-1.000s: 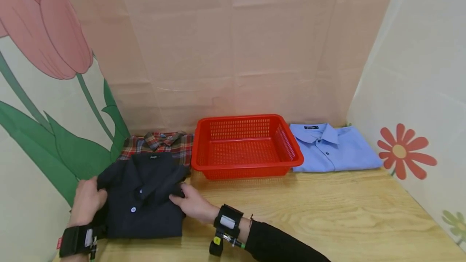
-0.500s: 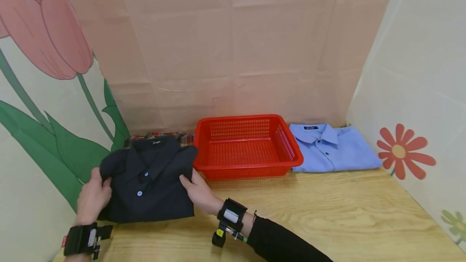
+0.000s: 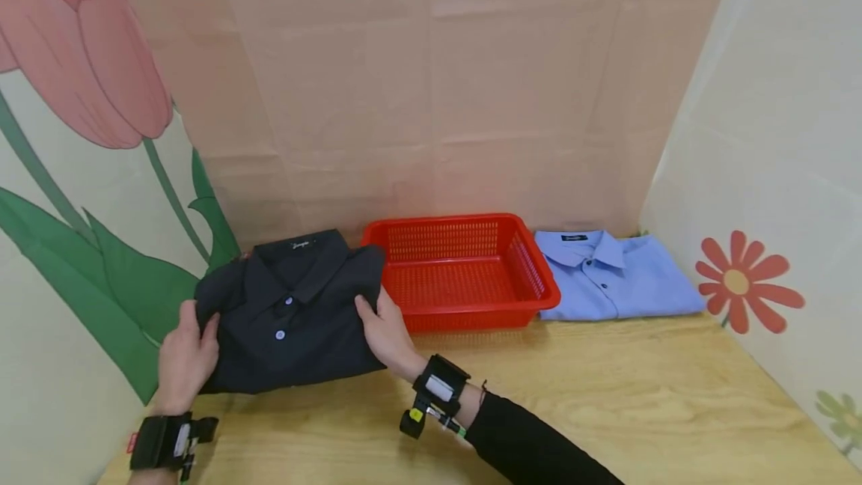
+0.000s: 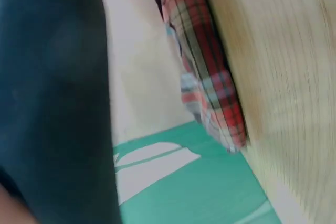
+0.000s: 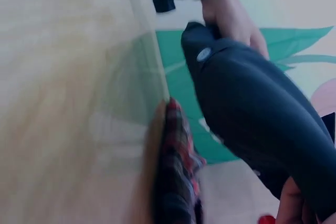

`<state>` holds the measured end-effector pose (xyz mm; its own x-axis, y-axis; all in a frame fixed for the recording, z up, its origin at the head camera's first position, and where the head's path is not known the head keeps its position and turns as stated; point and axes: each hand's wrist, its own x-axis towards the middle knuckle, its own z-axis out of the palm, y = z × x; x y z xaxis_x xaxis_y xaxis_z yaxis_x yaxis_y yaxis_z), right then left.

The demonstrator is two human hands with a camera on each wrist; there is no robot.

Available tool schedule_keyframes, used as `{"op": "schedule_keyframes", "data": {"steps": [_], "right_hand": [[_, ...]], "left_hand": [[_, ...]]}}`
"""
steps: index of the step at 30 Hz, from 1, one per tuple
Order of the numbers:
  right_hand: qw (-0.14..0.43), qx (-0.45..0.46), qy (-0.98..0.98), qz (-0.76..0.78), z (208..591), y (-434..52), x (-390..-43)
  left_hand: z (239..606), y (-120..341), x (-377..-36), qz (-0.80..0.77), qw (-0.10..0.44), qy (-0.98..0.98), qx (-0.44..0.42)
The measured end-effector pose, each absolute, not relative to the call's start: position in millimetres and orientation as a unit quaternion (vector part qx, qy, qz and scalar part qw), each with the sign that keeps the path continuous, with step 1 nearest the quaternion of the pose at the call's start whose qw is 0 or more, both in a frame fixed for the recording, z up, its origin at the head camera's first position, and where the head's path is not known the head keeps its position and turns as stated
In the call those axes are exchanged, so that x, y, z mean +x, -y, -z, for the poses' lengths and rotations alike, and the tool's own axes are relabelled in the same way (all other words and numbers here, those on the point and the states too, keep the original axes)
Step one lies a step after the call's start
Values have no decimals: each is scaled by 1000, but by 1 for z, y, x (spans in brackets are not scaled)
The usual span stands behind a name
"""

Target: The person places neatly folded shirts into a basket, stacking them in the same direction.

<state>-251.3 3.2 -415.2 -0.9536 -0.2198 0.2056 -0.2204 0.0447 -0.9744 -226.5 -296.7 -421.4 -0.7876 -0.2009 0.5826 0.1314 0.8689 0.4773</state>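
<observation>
Above the wooden table [image 3: 572, 410], a folded dark shirt [image 3: 323, 320] hangs tilted in mid-air, its edge overlapping the red basket [image 3: 471, 311]. Beside the basket lies a folded blue shirt [image 3: 640, 279]; a plaid shirt [image 4: 202, 56] lies behind the dark one. The left hand [image 3: 185, 358] and right hand [image 3: 388, 334] pinch its sides.

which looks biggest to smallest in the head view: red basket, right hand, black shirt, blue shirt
1. black shirt
2. red basket, partly hidden
3. blue shirt
4. right hand

The black shirt is held in front of the red basket, so nearness may explain its lead.
</observation>
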Motion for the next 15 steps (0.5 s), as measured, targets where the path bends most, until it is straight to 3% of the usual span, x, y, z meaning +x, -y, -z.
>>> {"op": "schedule_keyframes", "data": {"steps": [15], "right_hand": [[87,161,780,-599,407,-41,-279]], "left_hand": [[424,269,-239,321,392,862,-8]]}}
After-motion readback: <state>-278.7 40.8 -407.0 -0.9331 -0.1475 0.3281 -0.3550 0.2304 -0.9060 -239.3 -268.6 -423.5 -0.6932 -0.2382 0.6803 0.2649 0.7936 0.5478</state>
